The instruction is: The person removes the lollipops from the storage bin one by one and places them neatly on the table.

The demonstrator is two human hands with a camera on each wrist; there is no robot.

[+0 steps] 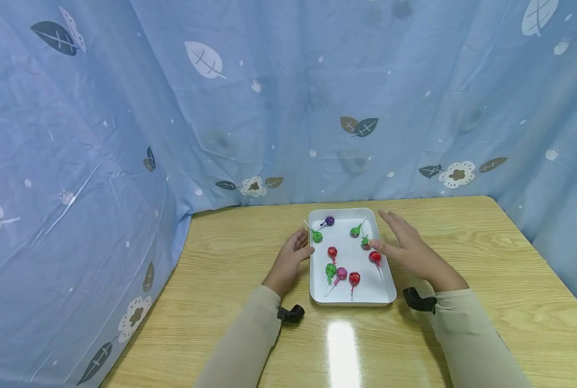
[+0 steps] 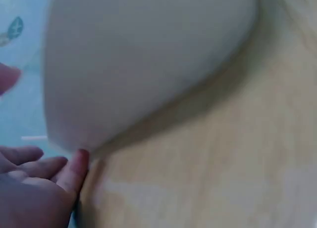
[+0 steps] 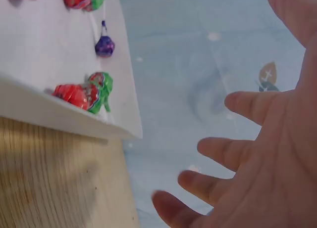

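Note:
A white tray holds several wrapped lollipops: a purple one at the far end, red ones such as this red lollipop, green ones such as this green lollipop, and a pink lollipop. My left hand is at the tray's left side, fingers loosely bent; in the left wrist view a fingertip is right at the lower corner of the tray's outer wall. My right hand is spread beside the right rim, palm toward the tray, its thumb overlapping the rim near a red lollipop.
The tray stands on a wood-grain table. Behind and to the left hangs a blue curtain with leaf and flower prints, down to the table's edges. Black wrist mounts sit at both sleeves.

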